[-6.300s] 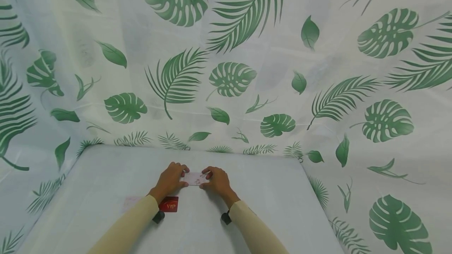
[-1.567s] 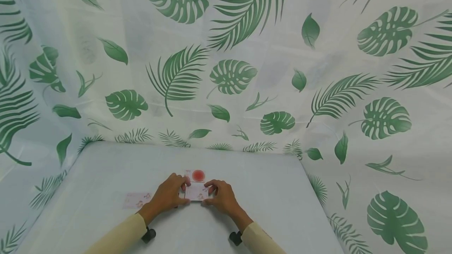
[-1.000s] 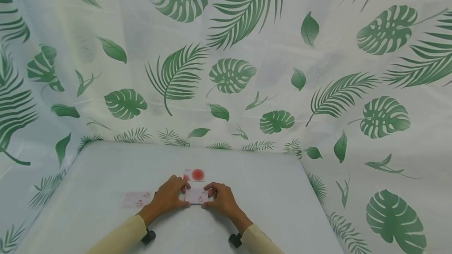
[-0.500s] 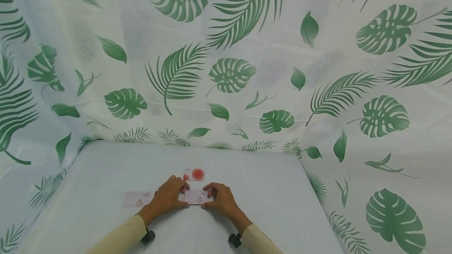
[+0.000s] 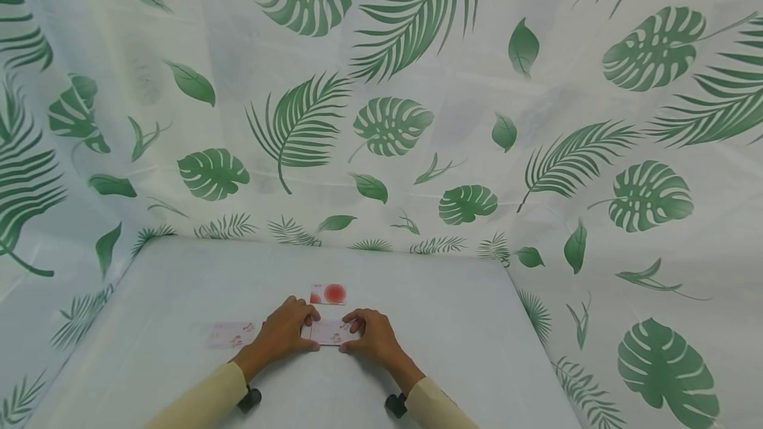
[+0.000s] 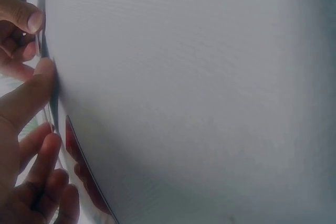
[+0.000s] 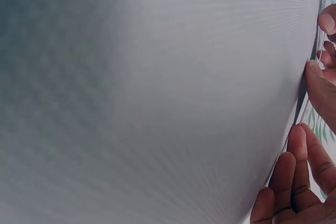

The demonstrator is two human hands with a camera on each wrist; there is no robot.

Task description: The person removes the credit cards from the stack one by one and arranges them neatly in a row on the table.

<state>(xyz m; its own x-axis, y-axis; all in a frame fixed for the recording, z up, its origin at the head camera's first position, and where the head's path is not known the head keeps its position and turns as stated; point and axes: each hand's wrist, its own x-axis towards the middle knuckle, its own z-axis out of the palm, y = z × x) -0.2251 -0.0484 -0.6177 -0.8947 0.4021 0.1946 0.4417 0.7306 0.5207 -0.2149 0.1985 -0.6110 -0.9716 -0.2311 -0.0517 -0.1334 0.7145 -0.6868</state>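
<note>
A pale pink card (image 5: 331,333) with a small red floral print lies low over the white table, between both hands. My left hand (image 5: 286,330) pinches its left end, thumb at the near edge and fingertips at the far edge. At the right end my right hand (image 5: 372,333) does the same with thumb and forefinger. Just beyond is a card with a large red disc (image 5: 328,294), lying flat with a narrow strip of table between the two. In the left wrist view a dark red card (image 6: 86,166) lies under the left fingers; the left hand mostly hides it from the head view.
Left of the left wrist, another pale pink card (image 5: 230,335) lies flat, partly covered by the hand. White sheeting with green leaf prints (image 5: 381,171) closes off the back and sides of the white table (image 5: 453,336).
Both hands have come nearer with the pale pink card, from where the red-disc card now shows. Over the last second the gap between those cards has widened slightly; the hands barely moved.
</note>
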